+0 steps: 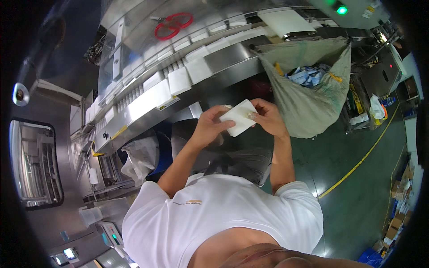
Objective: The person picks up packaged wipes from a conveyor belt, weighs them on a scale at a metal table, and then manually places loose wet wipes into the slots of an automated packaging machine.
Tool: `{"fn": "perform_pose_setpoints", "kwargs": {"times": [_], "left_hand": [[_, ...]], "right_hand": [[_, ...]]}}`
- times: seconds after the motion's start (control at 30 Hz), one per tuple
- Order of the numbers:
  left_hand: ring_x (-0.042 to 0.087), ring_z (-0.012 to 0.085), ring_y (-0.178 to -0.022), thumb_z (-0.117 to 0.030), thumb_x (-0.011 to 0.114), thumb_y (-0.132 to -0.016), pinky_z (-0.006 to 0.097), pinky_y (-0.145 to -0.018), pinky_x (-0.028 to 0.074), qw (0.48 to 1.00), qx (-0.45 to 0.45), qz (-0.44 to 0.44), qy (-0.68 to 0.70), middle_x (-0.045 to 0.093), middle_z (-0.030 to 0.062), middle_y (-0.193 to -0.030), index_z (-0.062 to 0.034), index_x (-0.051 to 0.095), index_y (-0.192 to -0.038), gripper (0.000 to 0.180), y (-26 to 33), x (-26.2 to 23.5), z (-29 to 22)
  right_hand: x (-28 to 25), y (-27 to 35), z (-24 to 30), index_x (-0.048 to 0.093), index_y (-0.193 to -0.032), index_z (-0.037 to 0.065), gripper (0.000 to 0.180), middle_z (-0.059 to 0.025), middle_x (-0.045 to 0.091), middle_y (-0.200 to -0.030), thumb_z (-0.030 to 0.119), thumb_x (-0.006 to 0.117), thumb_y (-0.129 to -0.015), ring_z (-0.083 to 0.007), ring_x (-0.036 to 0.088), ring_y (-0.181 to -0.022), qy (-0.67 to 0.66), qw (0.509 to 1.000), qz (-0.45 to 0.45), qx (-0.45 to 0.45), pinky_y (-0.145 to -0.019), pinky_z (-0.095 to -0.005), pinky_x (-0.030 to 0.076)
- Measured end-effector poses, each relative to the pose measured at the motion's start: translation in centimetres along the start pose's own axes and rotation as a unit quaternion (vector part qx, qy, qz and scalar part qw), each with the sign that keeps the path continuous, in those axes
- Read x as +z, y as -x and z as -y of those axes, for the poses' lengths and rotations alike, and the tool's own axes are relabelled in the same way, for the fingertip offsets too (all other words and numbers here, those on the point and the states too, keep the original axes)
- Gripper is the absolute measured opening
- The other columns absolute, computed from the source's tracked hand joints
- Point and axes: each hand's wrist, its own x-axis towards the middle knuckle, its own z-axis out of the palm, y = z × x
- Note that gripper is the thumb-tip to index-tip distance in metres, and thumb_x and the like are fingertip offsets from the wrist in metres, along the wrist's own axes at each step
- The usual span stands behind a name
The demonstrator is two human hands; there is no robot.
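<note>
Both my hands hold a small white folded sheet (pixel 241 118), flat and roughly square, in front of my body. My left hand (pixel 212 125) pinches its left edge, the thumb lying across the front. My right hand (pixel 270 117) grips the upper right corner with its thumb on the face and fingers behind. Whether it is one folded piece or a thin stack, I cannot tell. Just beyond my hands runs a metal conveyor (pixel 232 57) carrying several similar white folded pieces (pixel 179 80) in a row.
Red-handled scissors (pixel 173 26) lie on the clear cover above the conveyor. A greenish cloth sack (pixel 308 105) hangs open at the right, with blue and yellow scraps (pixel 309 76) inside. A white plastic bag (pixel 140 156) hangs at the left. A yellow line (pixel 353 172) crosses the green floor.
</note>
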Motion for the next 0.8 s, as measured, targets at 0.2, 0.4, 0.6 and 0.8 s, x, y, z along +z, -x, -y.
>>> {"fn": "perform_pose_setpoints", "kwargs": {"times": [0.2, 0.4, 0.6, 0.8], "left_hand": [[0.065, 0.0171, -0.108, -0.002, 0.08, -0.086, 0.032, -0.096, 0.053, 0.983, -0.018, -0.082, 0.161, 0.068, 0.0077, -0.118, 0.001, 0.059, -0.13, 0.049, 4.4, -5.7, 2.2], [0.065, 0.0175, -0.11, 0.002, 0.081, -0.083, 0.032, -0.097, 0.053, 0.98, 0.026, -0.069, 0.186, 0.067, 0.0086, -0.12, 0.0009, 0.057, -0.132, 0.055, 9.3, -9.6, -1.1], [0.066, 0.0155, -0.104, 0.004, 0.074, -0.087, 0.03, -0.092, 0.053, 0.989, 0.046, -0.075, 0.121, 0.068, 0.0092, -0.118, 0.0027, 0.058, -0.135, 0.051, 11.3, -12.0, -1.6], [0.067, 0.0145, -0.099, 0.004, 0.069, -0.092, 0.026, -0.082, 0.053, 0.975, 0.004, -0.068, 0.212, 0.069, 0.0083, -0.116, 0.0044, 0.059, -0.133, 0.043, 12.1, -12.4, -1.0]], "right_hand": [[7.8, -2.4, -1.9, 0.067, -0.116, -0.002, 0.019, -0.0035, 0.068, -0.09, 0.01, 0.06, -0.103, -0.0065, 0.062, -0.069, 0.059, 0.995, -0.077, -0.03, -0.056, -0.0223, 0.051], [16.2, -3.1, 0.5, 0.068, -0.117, -0.002, 0.033, -0.0032, 0.069, -0.082, 0.023, 0.048, -0.11, -0.0067, 0.062, -0.064, 0.105, 0.984, -0.13, -0.064, -0.053, -0.0231, 0.051], [20.3, -2.3, 1.1, 0.069, -0.115, -0.003, 0.039, -0.0042, 0.069, -0.082, 0.03, 0.047, -0.11, -0.0078, 0.06, -0.061, 0.112, 0.977, -0.179, -0.042, -0.052, -0.0241, 0.049], [20.8, -2.8, -0.2, 0.069, -0.102, 0.002, 0.021, 0.0037, 0.063, -0.079, 0.017, 0.054, -0.105, -0.0018, 0.053, -0.065, 0.112, 0.984, -0.123, -0.059, -0.055, -0.0223, 0.044]]}}
